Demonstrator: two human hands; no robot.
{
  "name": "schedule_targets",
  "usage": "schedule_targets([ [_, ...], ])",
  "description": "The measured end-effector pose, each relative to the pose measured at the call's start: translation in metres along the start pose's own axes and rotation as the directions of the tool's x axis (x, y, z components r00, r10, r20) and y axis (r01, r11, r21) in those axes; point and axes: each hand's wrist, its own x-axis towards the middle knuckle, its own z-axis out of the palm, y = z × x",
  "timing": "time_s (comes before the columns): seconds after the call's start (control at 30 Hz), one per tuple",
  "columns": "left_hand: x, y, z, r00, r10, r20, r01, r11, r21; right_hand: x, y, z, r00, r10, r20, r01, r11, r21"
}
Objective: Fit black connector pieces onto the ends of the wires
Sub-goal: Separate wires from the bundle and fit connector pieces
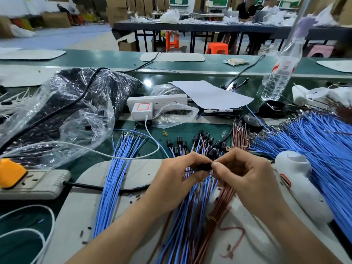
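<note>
Works over a smooth green table (177,128) strewn with thin, glossy blue and brown wires (190,216). Grips a small, cylindrical black connector piece (202,166) in curled left hand (177,174), just above the wires; pinches its other end with right hand (245,172).

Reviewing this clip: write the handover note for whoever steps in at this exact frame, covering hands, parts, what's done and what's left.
Left hand: grips a black connector piece held between both hands.
Right hand: pinches the same piece at its other end.
Done: a cluster of fitted wires with black ends lies just beyond the hands.
Left: the bare blue wires on the left, the brown wires, and the large blue pile on the right.
Spare pieces appear to be in the plastic bag at far left.
</note>
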Motion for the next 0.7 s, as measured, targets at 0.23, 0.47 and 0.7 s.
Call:
schedule_targets([
  [0.23,0.0,-0.001,0.0,0.997,-0.075,-0.004,0.075,0.996,-0.053,0.004,-0.004,-0.004,0.97,0.217,0.111,-0.242,0.918,0.315],
  [0.47,0.0,-0.001,-0.002,0.998,-0.05,0.029,0.049,0.998,0.035,0.004,-0.003,-0.006,0.981,0.162,0.102,-0.175,0.976,0.126],
  [0.7,0.0,-0.001,-0.002,0.998,-0.038,0.052,0.035,0.998,0.061,0.008,-0.004,-0.011,0.961,0.206,0.184,-0.23,0.965,0.122],
])
